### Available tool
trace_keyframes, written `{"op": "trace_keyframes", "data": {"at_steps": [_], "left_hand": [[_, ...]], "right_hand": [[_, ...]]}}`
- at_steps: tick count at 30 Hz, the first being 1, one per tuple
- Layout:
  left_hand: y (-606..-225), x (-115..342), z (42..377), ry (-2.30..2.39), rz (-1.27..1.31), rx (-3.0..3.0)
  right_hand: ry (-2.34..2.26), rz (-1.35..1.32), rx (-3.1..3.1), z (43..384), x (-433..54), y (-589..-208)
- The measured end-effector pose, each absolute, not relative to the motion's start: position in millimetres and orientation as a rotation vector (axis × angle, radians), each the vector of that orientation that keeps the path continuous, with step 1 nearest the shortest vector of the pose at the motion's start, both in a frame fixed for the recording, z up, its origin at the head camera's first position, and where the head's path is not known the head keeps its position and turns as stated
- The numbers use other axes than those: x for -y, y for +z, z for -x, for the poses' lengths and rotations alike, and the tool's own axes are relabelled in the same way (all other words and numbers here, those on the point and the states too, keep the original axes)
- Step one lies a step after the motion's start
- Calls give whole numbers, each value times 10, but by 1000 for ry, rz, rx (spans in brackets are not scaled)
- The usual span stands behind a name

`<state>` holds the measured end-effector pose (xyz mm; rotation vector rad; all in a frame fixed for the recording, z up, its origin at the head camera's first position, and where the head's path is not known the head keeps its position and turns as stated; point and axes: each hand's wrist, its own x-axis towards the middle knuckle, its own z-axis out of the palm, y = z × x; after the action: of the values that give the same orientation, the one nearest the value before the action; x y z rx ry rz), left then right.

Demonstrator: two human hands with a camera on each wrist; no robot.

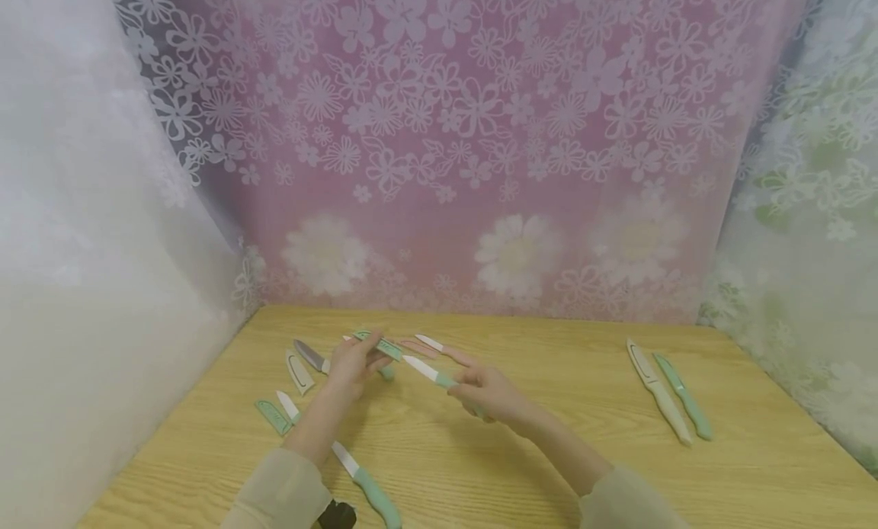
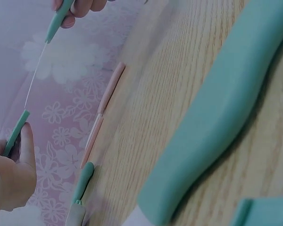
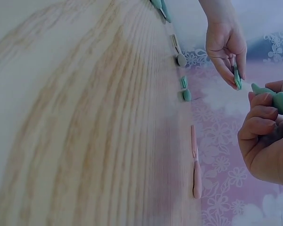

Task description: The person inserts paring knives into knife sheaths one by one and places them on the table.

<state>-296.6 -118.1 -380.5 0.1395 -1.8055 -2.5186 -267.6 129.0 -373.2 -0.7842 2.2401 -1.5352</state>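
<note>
My left hand [image 1: 351, 365] pinches a green knife sheath [image 1: 387, 349] between thumb and fingers, above the far part of the table. A paring knife [image 1: 420, 367] with a white blade and green handle is in my right hand [image 1: 490, 392], its fingers curled round the handle. The blade points left at the sheath's end. In the left wrist view the blade tip meets or nearly meets the sheath [image 2: 16, 134]; contact is unclear. The right wrist view shows the knife's green handle [image 3: 279, 101] within my fingers.
On the wooden table [image 1: 549, 468], a pink knife [image 1: 458, 355] lies behind my hands. A grey-bladed knife [image 1: 311, 355], cream sheath [image 1: 299, 372], green sheath [image 1: 273, 417] and green-handled knives [image 1: 377, 500] lie leftward. Sheathed cream [image 1: 658, 392] and green [image 1: 684, 395] knives lie right.
</note>
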Motion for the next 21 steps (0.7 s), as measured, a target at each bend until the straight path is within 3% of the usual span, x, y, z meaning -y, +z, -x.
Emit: {"op": "trace_keyframes", "data": {"at_steps": [21], "left_hand": [[-3786,1081,2937,-2647,-135,1703]], "right_hand": [[-1601,783,-2230,2657,-1184,-3823]]}}
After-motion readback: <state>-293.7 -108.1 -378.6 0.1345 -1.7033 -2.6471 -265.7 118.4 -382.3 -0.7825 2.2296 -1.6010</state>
